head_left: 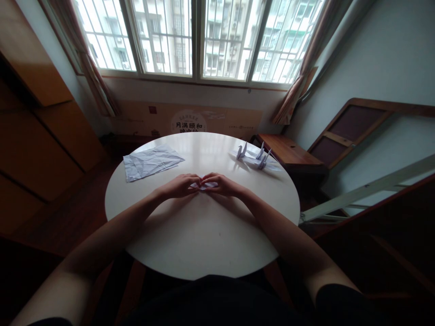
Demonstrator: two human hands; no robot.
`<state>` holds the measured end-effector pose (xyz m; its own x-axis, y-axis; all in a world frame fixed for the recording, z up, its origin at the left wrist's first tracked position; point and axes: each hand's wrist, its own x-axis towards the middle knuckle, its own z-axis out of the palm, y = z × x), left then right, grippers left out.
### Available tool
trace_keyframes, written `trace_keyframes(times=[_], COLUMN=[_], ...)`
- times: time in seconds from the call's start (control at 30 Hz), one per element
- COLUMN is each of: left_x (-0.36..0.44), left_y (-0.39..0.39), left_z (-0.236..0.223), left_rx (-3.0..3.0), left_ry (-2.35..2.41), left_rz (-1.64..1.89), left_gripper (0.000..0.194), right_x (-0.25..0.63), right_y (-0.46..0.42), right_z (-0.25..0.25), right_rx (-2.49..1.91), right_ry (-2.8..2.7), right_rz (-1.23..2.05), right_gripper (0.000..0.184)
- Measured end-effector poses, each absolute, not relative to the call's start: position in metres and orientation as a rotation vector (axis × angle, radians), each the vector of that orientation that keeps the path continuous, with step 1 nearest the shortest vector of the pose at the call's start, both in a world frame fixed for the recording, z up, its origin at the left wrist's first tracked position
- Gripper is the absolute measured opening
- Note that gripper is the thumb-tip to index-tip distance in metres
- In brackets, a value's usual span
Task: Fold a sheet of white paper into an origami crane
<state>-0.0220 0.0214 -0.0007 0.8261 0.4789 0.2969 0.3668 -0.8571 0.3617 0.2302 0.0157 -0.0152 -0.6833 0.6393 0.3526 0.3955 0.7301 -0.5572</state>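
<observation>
Both my hands meet at the middle of a round white table (204,235). My left hand (180,186) and my right hand (221,184) pinch a small folded piece of pale paper (204,184) between their fingertips, pressing it against the tabletop. Most of the paper is hidden under my fingers. A stack of creased white paper sheets (151,161) lies at the table's far left. Several finished folded paper cranes (255,157) stand at the far right of the table.
A low wooden bench (288,154) stands just past the table on the right. Wooden cabinets (37,136) line the left wall. A barred window (197,36) with curtains fills the back. A leaning wooden frame (353,131) rests against the right wall.
</observation>
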Motion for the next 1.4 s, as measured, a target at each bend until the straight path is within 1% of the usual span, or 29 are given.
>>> trace_keyframes(times=[0.43,0.53,0.63,0.77,0.87,1.07,1.4], left_x=[-0.0237,-0.0237,-0.0233,-0.0232,-0.0239,-0.0260,-0.0257], left_y=[0.0229,0.0226,0.0230,0.0242,0.0250,0.0261,0.0237], left_z=[-0.0015,-0.0025,-0.0039,-0.0046,-0.0048,-0.0059,-0.0033], left_rx=[2.742,2.747,2.761,2.757,2.749,2.745,2.764], left_ry=[0.622,0.644,0.689,0.711,0.700,0.656,0.644], left_rz=[0.534,0.537,0.538,0.557,0.564,0.530,0.516], left_gripper=[0.015,0.018,0.020,0.020,0.021,0.026,0.026], right_x=[0.2306,0.2316,0.2329,0.2337,0.2335,0.2338,0.2339], right_y=[0.0150,0.0160,0.0174,0.0177,0.0167,0.0156,0.0152], right_z=[-0.0139,-0.0141,-0.0138,-0.0129,-0.0118,-0.0104,-0.0092], right_rx=[-0.828,-0.811,-0.837,-0.873,-0.883,-0.931,-0.945], right_ry=[-2.418,-2.402,-2.393,-2.390,-2.393,-2.444,-2.477], right_rz=[0.603,0.595,0.541,0.513,0.529,0.514,0.524], right_gripper=[0.034,0.030,0.022,0.017,0.018,0.027,0.029])
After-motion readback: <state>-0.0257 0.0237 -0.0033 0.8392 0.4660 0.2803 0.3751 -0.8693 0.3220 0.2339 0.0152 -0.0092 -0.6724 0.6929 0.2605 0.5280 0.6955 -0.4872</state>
